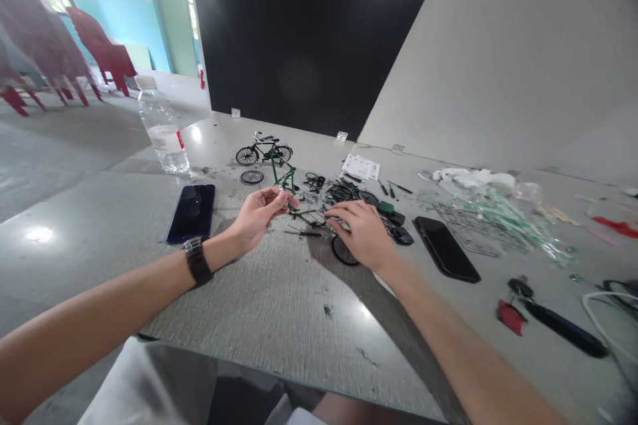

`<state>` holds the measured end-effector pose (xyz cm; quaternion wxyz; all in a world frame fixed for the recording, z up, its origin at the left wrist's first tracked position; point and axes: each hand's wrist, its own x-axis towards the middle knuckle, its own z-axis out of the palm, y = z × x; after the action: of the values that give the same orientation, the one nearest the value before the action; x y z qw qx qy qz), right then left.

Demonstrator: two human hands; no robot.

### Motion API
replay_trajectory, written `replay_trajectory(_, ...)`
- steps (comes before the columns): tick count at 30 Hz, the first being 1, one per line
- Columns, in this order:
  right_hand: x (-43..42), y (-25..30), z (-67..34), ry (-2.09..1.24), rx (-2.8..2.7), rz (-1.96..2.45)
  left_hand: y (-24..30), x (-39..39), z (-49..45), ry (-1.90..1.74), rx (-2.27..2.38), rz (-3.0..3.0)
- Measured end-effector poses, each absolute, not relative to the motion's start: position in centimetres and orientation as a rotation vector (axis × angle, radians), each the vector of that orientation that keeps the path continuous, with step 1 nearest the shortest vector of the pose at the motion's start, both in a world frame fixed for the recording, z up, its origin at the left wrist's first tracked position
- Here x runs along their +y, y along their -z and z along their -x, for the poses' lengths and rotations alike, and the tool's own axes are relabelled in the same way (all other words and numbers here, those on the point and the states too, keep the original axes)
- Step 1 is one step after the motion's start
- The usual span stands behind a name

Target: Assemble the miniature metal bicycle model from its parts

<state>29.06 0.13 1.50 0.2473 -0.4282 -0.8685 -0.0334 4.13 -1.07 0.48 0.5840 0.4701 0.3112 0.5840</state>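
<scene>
My left hand (262,211) is closed, with thumb and fingers pinching a green model bicycle frame (283,176). The frame is tilted, and its lower tubes reach rightward past my fingertips. Beside it, my right hand (363,229) hovers over a cluster of small bike parts, its fingers apart and slightly curved. Below that palm a black spoked wheel (343,251) partly shows. Whether the right fingertips touch any part is hard to tell. A finished-looking black model bicycle (264,151) stands behind, with a loose wheel (252,176) lying in front of it.
A blue-edged phone (191,214) and a water bottle (163,133) are on the left. Rightward lie small screwdrivers (391,191), a paper sheet (361,167), another phone (445,249), plastic sprues (463,226) and keys with a black holder (563,327). Dark and white panels rise behind.
</scene>
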Motion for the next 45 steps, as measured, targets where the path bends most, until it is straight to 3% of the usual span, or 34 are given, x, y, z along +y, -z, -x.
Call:
replay_trajectory(19,0.3,-1.5,-25.7,0.110,-2.445,1.292,-0.5,0.7,-3.5,-1.456,0.787,-0.991)
replay_trajectory(27,3.3,-3.2,-22.0,-0.024,-2.595,1.595,-0.6,1.2,-2.9,-1.510,0.846,-0.929)
replay_trajectory(34,3.0,-3.2,-23.5,0.105,-2.576,1.505,-0.5,0.7,-3.3,-1.492,0.792,-0.915)
replay_trajectory(45,2.3,-1.2,-27.2,-0.705,-1.806,1.145,-0.1,0.0,-4.0,-1.363,0.761,-0.935)
